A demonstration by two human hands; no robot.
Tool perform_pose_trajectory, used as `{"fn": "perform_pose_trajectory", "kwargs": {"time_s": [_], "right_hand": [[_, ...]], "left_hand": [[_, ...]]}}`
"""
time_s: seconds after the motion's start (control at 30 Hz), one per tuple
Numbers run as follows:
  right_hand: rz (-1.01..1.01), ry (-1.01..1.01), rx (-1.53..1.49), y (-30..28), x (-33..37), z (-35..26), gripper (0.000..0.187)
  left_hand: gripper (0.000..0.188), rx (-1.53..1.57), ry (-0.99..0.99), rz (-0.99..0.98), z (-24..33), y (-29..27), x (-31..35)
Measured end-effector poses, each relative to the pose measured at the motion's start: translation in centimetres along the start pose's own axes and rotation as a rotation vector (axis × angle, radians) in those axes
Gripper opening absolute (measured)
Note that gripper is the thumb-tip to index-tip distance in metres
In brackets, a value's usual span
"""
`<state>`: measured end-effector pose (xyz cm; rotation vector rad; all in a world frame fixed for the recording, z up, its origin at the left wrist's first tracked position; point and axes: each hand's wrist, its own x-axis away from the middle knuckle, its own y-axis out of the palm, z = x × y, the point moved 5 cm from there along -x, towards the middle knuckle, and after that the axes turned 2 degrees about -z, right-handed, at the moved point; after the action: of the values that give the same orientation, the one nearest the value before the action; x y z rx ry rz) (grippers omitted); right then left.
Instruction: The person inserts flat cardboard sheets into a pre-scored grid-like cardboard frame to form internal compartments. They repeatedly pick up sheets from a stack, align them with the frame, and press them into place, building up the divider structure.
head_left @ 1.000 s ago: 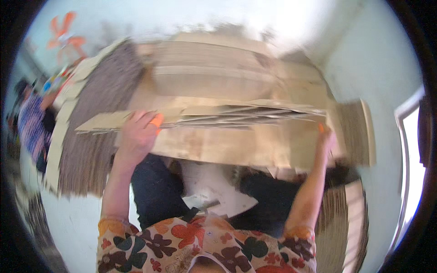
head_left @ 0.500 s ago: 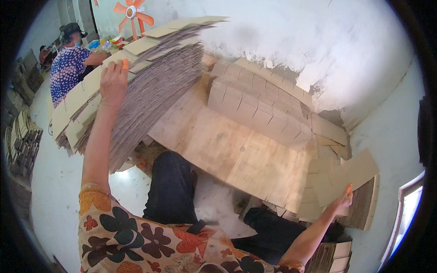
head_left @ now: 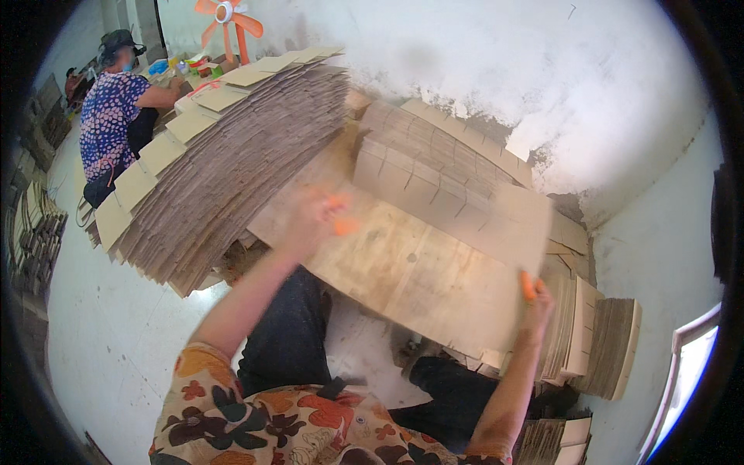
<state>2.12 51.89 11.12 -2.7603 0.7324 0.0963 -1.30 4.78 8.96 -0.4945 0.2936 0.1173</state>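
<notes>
Over the wooden board (head_left: 387, 248) my left hand (head_left: 310, 221) is blurred by motion. Its orange-covered fingertips look spread, with nothing visible between them. Farther right, my right hand (head_left: 536, 306), also with orange finger covers, pinches the near edge of a blurred cardboard sheet (head_left: 508, 229). This sheet is above the board's right end and partly hides the row of slotted cardboard pieces (head_left: 418, 174) standing along the back. To the left of my left hand leans a tall, fanned stack of cardboard sheets (head_left: 232, 163).
More cardboard stacks (head_left: 608, 349) stand at the right, beside the wall, and below my right forearm (head_left: 554, 442). An orange fan (head_left: 225, 14) is at the back left. Another person (head_left: 116, 116) in a patterned top sits beyond the fanned stack. Bundles of cardboard (head_left: 39, 232) line the far left.
My left hand has left the top of the fanned stack and come right and nearer, over the board. My right hand has brought the cardboard sheet leftward from the right-hand stacks.
</notes>
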Motion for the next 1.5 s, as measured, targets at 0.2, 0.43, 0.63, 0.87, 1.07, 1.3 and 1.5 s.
{"fn": "perform_pose_trajectory", "kwargs": {"time_s": [0.2, 0.43, 0.63, 0.87, 1.07, 1.3, 1.5], "right_hand": [[-0.511, -0.069, 0.269, 9.4, 5.1, -3.5, 0.018], [-0.569, -0.130, -0.077, 10.3, 3.7, 3.7, 0.048], [-0.522, -0.280, 0.180, 5.0, 0.7, 2.4, 0.069], [0.176, -0.268, 0.584, -2.1, -6.1, 1.2, 0.065], [0.168, -0.288, 0.670, -2.2, -6.5, 3.6, 0.064], [0.222, -0.330, 0.534, -2.8, -6.2, 4.0, 0.068], [0.212, -0.378, 0.556, -2.4, -5.5, 2.9, 0.068]], "left_hand": [[0.024, 0.986, -0.543, -0.234, 0.5, 14.6, 1.4], [0.015, 1.126, -0.557, -0.014, -4.1, 19.1, -1.1], [0.020, 0.986, -0.430, -0.128, 1.1, 22.7, -7.5], [0.057, -0.156, 0.370, -0.285, 6.2, 32.8, -14.3], [0.047, -0.496, 0.577, -0.323, 7.3, 39.6, -15.9], [0.024, -0.466, 0.826, -0.281, 5.7, 40.4, -16.9], [0.015, -0.400, 0.812, -0.266, 6.7, 39.0, -15.6]]}}
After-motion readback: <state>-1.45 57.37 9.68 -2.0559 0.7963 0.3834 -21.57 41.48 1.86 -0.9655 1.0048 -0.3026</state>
